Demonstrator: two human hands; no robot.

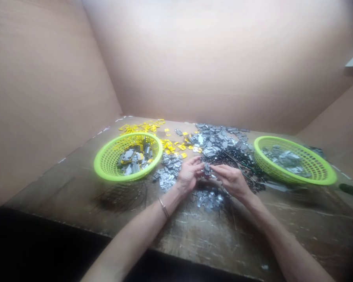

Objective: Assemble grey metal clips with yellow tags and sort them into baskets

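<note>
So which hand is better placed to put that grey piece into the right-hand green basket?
Probably the right hand: it and the left hand both reach the grey piece, but it sits nearer that green basket.
</note>
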